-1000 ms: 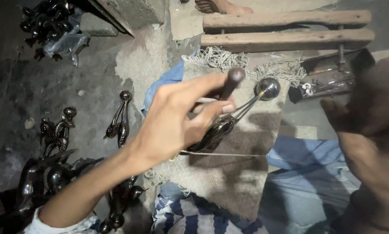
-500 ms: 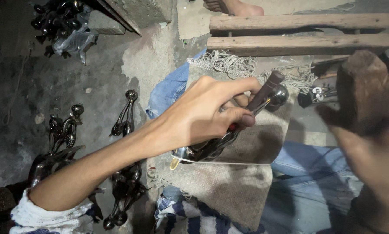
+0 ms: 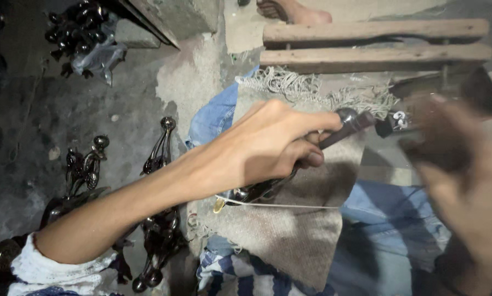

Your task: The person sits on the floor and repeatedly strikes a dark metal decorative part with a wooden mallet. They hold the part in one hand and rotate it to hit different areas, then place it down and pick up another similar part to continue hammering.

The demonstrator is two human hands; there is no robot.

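Observation:
My left hand (image 3: 273, 148) reaches in from the lower left and is closed around a dark metal rod (image 3: 351, 121). The rod's tip points up and to the right. Under the same hand a dark curved metal piece (image 3: 257, 192) is pressed onto a beige fringed cloth (image 3: 289, 235). My right hand (image 3: 465, 186) is blurred at the right edge. It grips a brown block-headed hammer (image 3: 438, 140), which is close to the rod's upper end. I cannot tell whether the two touch.
Two wooden planks (image 3: 377, 41) lie at the top, with another person's bare foot (image 3: 295, 10) beyond them. Several dark metal ornaments (image 3: 158, 148) are scattered on the floor at left, and a pile of them (image 3: 78, 33) sits top left. Blue denim (image 3: 213, 115) and striped cloth (image 3: 240, 274) border the beige cloth.
My right hand has swung the hammer down from its raised position toward the rod. My left hand has laid the rod lower and flatter over the metal piece.

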